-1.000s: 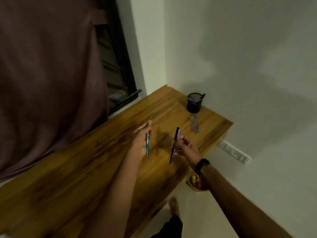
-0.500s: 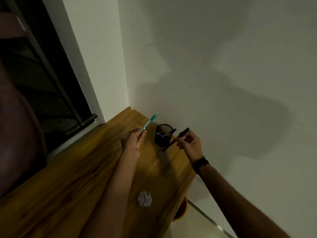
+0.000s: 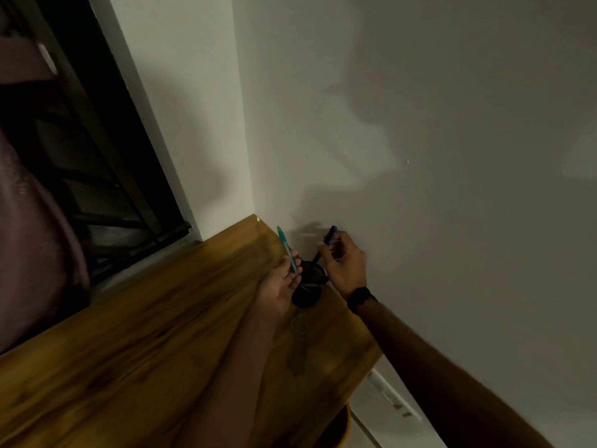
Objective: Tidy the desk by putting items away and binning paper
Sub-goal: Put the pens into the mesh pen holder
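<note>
A black mesh pen cup stands near the far right corner of the wooden desk. My left hand is at the cup's left rim and grips a teal pen that points up and away. My right hand hovers over the cup's right side, pinching a dark blue pen whose lower end dips into the cup's mouth. A black band sits on my right wrist.
The desk butts against a pale wall on the right and far side. A dark barred window and a brown curtain are to the left. An orange bin sits below the desk's right edge, beside a wall socket strip.
Both hands have closed in on the cup. The blue pen has tipped upright with its lower end into the cup, and the teal pen now stands over the rim. The crumpled paper has left view.
</note>
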